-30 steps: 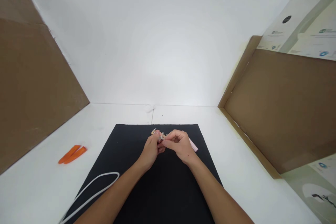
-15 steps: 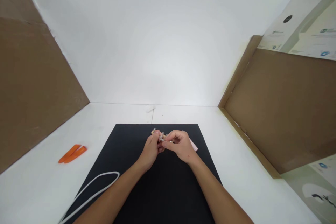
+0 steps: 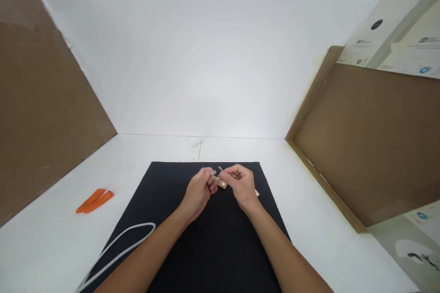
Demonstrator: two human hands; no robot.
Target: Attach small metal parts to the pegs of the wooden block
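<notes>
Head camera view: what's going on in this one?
A person is handling small parts with two bare hands over a black mat. The left hand pinches a small pale piece, and the right hand pinches a slim pale piece just apart from it. A small tan block shows between the hands; whether it is held or resting is unclear. Two orange pieces lie on the white table, off to the left.

My slender, smooth-fingered bare left hand [image 3: 197, 194] and bare right hand [image 3: 242, 187], its back marked by one small round spot [image 3: 247, 198], join long bare forearms [image 3: 280, 242].
</notes>
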